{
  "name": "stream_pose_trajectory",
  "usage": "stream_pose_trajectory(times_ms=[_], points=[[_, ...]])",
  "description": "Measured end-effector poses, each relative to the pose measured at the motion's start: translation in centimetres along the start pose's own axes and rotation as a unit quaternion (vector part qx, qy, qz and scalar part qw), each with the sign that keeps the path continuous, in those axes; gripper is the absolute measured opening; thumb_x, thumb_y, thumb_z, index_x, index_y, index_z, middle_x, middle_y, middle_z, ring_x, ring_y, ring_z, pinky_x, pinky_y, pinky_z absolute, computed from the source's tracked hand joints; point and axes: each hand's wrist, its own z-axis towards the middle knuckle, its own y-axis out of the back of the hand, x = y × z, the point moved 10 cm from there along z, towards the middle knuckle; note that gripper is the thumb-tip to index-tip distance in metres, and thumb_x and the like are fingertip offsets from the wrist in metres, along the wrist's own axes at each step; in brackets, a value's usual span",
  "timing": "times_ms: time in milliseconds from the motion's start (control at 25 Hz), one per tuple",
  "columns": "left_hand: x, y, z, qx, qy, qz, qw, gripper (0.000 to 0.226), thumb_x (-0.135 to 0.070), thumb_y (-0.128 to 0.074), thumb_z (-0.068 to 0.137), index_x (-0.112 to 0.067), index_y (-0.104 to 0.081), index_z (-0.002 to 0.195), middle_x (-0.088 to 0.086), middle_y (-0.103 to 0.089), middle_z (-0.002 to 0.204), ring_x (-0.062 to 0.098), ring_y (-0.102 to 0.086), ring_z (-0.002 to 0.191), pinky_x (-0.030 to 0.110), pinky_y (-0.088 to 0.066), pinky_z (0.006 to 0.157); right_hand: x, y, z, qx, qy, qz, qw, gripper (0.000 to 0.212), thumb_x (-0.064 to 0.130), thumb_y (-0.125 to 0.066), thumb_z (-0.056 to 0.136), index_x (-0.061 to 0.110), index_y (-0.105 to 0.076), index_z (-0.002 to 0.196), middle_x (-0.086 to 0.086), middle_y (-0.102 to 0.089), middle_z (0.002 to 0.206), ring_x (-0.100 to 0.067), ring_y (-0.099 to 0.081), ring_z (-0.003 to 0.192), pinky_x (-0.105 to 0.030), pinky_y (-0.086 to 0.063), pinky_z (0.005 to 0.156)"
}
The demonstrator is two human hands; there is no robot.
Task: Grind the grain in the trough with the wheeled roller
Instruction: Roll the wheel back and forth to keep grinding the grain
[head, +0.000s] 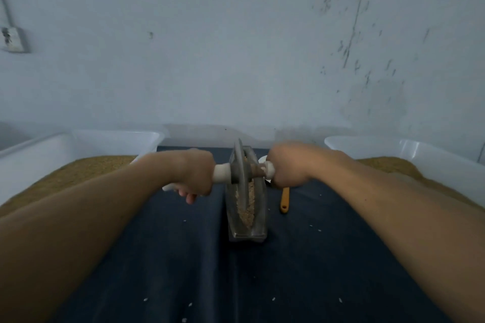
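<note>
- trough (259, 207): dull grey metal
- grain (249, 207): tan
- wheeled roller (240, 173): grey disc, cream handles
- table (183, 257): dark navy cloth, white specks
- tubs (118, 139): white
- spoon handle (284, 199): orange-yellow
- wall (210, 47): pale blue-grey, scuffed upper right

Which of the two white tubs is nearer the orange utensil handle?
The white tub on the right. The orange utensil handle lies right of the trough, on that tub's side; the left tub sits beyond the trough.
</note>
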Motion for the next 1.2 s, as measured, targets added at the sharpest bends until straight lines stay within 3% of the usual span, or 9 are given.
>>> stream_pose_trajectory(times_ms=[160,320,520,800,1000,1200], points=[[-0.2,1.9,-1.2,-0.025,-0.008,0.016,1.000,0.023,-0.019,-0.056,0.077,-0.007,-0.075,0.072,-0.004,-0.072,0.061,0.013,-0.067,0.056,0.028,-0.061,0.069,-0.1,1.9,-1.4,-0.028,-0.009,-0.004,1.000,0.011,0.030,-0.059,0.070,0.020,-0.062,0.071,0.000,-0.064,0.068,-0.018,-0.062,0.059,-0.023,-0.041,0.048],[-0.7,-0.9,-0.5,-0.012,-0.017,0.043,0.999,0.014,-0.021,-0.062,0.076,-0.010,-0.069,0.070,-0.005,-0.069,0.055,0.009,-0.066,0.050,0.024,-0.055,0.054,0.2,-1.6,-1.7,-0.014,-0.021,0.010,1.000,0.007,0.031,-0.061,0.069,0.024,-0.060,0.070,0.004,-0.062,0.070,-0.016,-0.061,0.060,-0.025,-0.042,0.049],[-0.8,-1.4,2.1,-0.097,-0.022,0.094,0.991,0.023,-0.024,-0.077,0.064,-0.021,-0.055,0.068,-0.005,-0.061,0.065,0.012,-0.058,0.057,0.028,-0.043,0.049,-1.2,-4.4,-0.9,-0.015,-0.051,0.012,0.999,0.011,0.037,-0.065,0.066,0.027,-0.062,0.071,0.008,-0.061,0.071,-0.012,-0.056,0.062,-0.025,-0.036,0.048],[-0.2,-2.3,4.7,-0.116,-0.026,0.041,0.992,0.010,-0.029,-0.066,0.070,-0.023,-0.059,0.069,-0.012,-0.065,0.051,0.004,-0.062,0.059,0.028,-0.041,0.050,-1.8,-5.1,0.5,-0.055,-0.059,0.019,0.997,0.011,0.036,-0.059,0.066,0.027,-0.061,0.071,0.008,-0.061,0.071,-0.013,-0.057,0.064,-0.026,-0.036,0.050],[0.1,-1.1,7.2,-0.166,-0.025,0.040,0.985,0.020,-0.043,-0.065,0.070,-0.030,-0.050,0.068,-0.009,-0.059,0.071,0.010,-0.058,0.061,0.026,-0.040,0.050,-2.6,-5.9,3.2,-0.053,-0.056,0.023,0.997,0.014,0.040,-0.056,0.071,0.028,-0.062,0.071,0.008,-0.062,0.071,-0.015,-0.059,0.064,-0.026,-0.037,0.051],[0.4,0.2,10.8,-0.188,-0.029,0.073,0.979,0.027,-0.041,-0.067,0.073,-0.025,-0.047,0.065,-0.007,-0.053,0.066,0.014,-0.055,0.059,0.029,-0.046,0.058,-4.1,-6.5,6.7,-0.046,-0.061,0.036,0.996,0.015,0.041,-0.062,0.074,0.026,-0.061,0.071,0.004,-0.063,0.071,-0.017,-0.061,0.064,-0.028,-0.043,0.051]])
